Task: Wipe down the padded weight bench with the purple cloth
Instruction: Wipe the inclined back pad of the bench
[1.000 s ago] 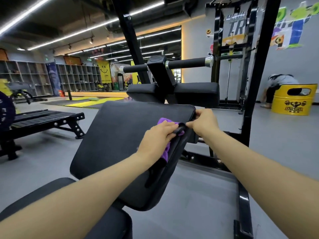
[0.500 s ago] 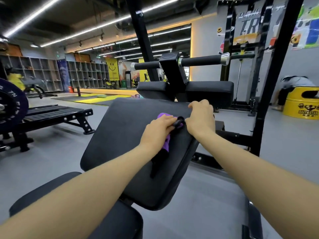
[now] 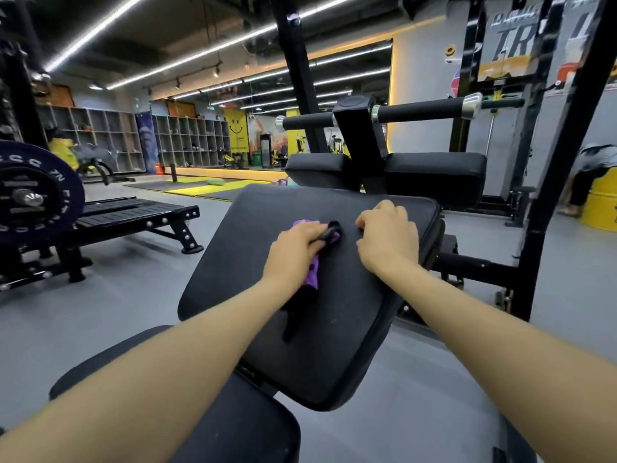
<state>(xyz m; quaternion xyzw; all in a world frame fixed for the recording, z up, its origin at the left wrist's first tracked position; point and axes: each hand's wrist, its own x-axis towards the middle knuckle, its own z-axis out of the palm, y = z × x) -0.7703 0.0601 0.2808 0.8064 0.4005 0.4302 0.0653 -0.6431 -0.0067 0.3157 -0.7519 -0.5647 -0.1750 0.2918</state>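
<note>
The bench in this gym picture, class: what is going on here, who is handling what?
A person is wiping the padded weight bench, seen from their own head camera. Their left hand grips a purple cloth along with a dark strap-like item and presses it onto the angled back pad. Their right hand rests beside it on the same pad with fingers curled, holding nothing that can be seen. Both hands sit near the pad's upper part.
</note>
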